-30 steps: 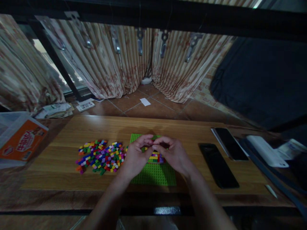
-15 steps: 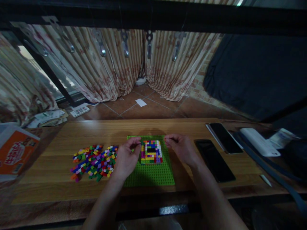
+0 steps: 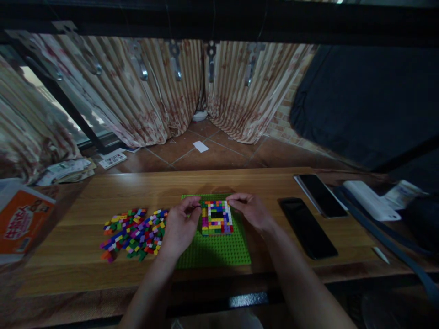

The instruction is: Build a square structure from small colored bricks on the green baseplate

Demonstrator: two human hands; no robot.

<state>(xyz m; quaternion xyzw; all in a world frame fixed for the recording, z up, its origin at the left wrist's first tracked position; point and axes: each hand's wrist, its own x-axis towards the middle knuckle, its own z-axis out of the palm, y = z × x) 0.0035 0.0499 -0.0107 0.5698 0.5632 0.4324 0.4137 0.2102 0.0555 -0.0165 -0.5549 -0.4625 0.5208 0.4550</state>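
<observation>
A green studded baseplate (image 3: pixel 216 249) lies on the wooden table (image 3: pixel 260 183) in front of me. On its far half stands a rectangular frame of small multicoloured bricks (image 3: pixel 216 217) with a dark gap in the middle. My left hand (image 3: pixel 180 226) rests at the frame's left edge, fingers curled with thumb and forefinger pinched together. My right hand (image 3: pixel 248 209) sits at the frame's upper right corner, fingers bent in a pinch. Whatever either pinch holds is too small to make out. A heap of loose coloured bricks (image 3: pixel 133 233) lies left of the plate.
Two dark phones (image 3: pixel 307 227) (image 3: pixel 321 188) lie right of the plate, the far one on a white sheet. A white box (image 3: pixel 370 200) and a dark strap (image 3: pixel 394 249) are at the far right. An orange and white box (image 3: pixel 22 221) stands at the left. Curtains hang behind.
Both hands, joined over the brick frame a second ago, have drawn apart to its two sides, uncovering it. Lately the right hand crept back to the frame's corner. The view shifted slightly.
</observation>
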